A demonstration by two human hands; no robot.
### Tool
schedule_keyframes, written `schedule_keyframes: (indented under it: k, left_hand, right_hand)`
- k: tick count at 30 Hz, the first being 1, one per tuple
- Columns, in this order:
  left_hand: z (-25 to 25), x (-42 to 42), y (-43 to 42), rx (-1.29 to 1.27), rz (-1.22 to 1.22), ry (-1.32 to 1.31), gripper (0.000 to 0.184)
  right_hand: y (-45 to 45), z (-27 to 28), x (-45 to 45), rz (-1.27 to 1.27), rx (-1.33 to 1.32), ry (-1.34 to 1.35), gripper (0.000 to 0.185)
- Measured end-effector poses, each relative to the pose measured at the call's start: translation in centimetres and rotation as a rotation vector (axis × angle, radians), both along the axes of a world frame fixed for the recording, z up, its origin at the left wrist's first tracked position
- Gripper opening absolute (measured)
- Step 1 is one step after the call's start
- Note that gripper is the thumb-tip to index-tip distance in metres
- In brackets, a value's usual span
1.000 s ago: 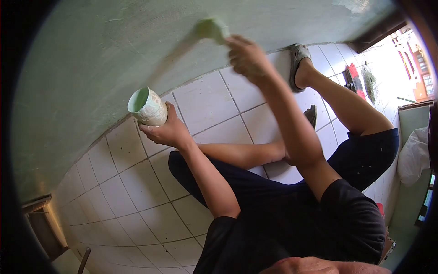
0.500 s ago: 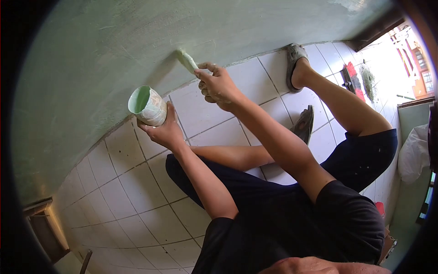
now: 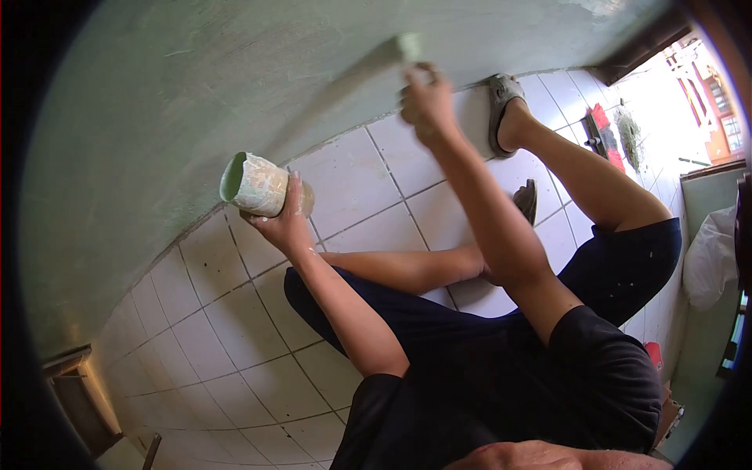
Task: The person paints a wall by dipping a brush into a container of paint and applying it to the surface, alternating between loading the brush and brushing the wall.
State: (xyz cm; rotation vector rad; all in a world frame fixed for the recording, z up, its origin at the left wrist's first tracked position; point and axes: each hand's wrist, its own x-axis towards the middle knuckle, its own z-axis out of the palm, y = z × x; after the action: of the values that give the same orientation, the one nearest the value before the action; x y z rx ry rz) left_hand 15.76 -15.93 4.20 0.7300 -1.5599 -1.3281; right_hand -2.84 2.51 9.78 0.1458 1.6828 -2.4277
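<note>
My left hand [image 3: 285, 229] is wrapped round a paint-smeared container [image 3: 264, 186], tilted with its mouth toward the wall; pale green shows inside. Out to the right, my right hand [image 3: 429, 103] grips a paintbrush [image 3: 408, 47], blurred by motion. The brush's pale green head lies at or just off the green wall [image 3: 235, 86], and I cannot tell whether it touches. A long shadow falls on the wall from the brush and hand. Pale specks of paint mark my left hand and wrist.
I sit on white floor tiles [image 3: 345, 176] with my legs spread. A grey clog [image 3: 501, 117] is on one foot near the wall's base. A red-and-black broom head [image 3: 605, 137] lies by the bright doorway. A white plastic bag [image 3: 709, 262] is at the right.
My right hand has moved the brush up and to the right along the wall. The container in my left hand has tipped further toward the left.
</note>
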Motion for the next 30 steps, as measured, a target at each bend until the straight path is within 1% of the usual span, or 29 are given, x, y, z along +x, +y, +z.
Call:
schedule_keyframes:
  k: [2,3,5,7,9,11,12,14,15,17,18,19,21,22,23,25,27,29,30]
  left_hand:
    - [0.0,-0.1,-0.2,-0.001,0.009,0.015,0.091]
    - [0.2,-0.2,-0.1,-0.001,0.013,0.021,0.091]
    - [0.8,0.7,-0.2,0.051,0.019,-0.008,0.089]
    - [0.8,1.6,-0.6,0.091,-0.003,0.003,0.09]
    - [0.9,2.1,-1.1,0.119,-0.024,0.032,0.092]
    - [1.1,2.3,-1.3,0.141,-0.052,0.012,0.094]
    - [1.2,2.3,-1.2,0.146,-0.05,0.015,0.094]
    - [1.5,2.1,-1.0,0.109,-0.112,-0.02,0.091]
    - [1.4,2.0,-1.0,0.108,-0.105,-0.019,0.091]
    - [1.5,1.9,-0.9,0.062,-0.167,-0.065,0.092]
    - [1.5,1.9,-0.7,0.027,-0.147,-0.097,0.091]
    - [1.7,2.2,-0.8,-0.026,-0.181,-0.198,0.088]
    - [1.9,2.4,-0.5,-0.144,-0.186,-0.334,0.084]
    - [1.4,2.4,-0.6,-0.241,-0.155,-0.361,0.083]
    - [1.2,2.3,-0.6,-0.241,-0.141,-0.363,0.083]
    - [1.0,2.1,-0.4,-0.347,-0.178,-0.461,0.086]
    - [0.8,1.8,0.1,-0.381,-0.166,-0.469,0.087]
    - [0.5,1.6,0.2,-0.453,-0.195,-0.417,0.083]
    - [0.9,1.5,0.4,-0.496,-0.205,-0.408,0.083]
  right_hand:
    - [-1.5,1.2,3.8,0.292,0.025,-0.085,0.034]
    - [-1.2,1.0,4.3,0.485,-0.051,-0.129,0.035]
    - [0.3,0.4,4.1,0.61,-0.149,-0.144,0.033]
    - [2.6,-1.8,1.0,0.346,-0.278,-0.126,0.028]
    - [6.6,-3.4,-3.4,0.19,-0.242,-0.088,0.025]
    - [9.0,-3.0,-3.5,0.024,-0.214,-0.067,0.019]
    - [10.2,-2.6,-3.5,0.025,-0.208,-0.065,0.019]
    - [12.1,-2.0,-3.5,0.236,-0.393,-0.233,0.012]
    - [12.7,-2.4,-3.5,0.242,-0.393,-0.234,0.012]
    - [12.8,-3.4,-3.0,0.474,-0.8,-0.291,0.02]
    - [12.5,-3.8,-2.6,0.51,-0.961,-0.361,0.025]
    - [12.1,-4.2,-2.3,0.524,-0.961,-0.368,0.025]
    - [11.3,-4.9,-1.6,0.788,-1.085,-0.337,0.019]
    - [11.0,-5.1,-1.3,0.793,-1.057,-0.342,0.025]
    - [10.5,-4.8,-0.7,0.807,-1.058,-0.348,0.025]
    - [9.7,-4.1,0.4,0.824,-0.989,-0.342,0.028]
    - [9.0,-3.6,1.4,0.819,-0.959,-0.357,0.029]
    - [8.1,-3.0,2.4,0.766,-0.742,-0.298,0.03]
    - [7.7,-2.2,2.7,0.801,-0.587,-0.184,0.03]
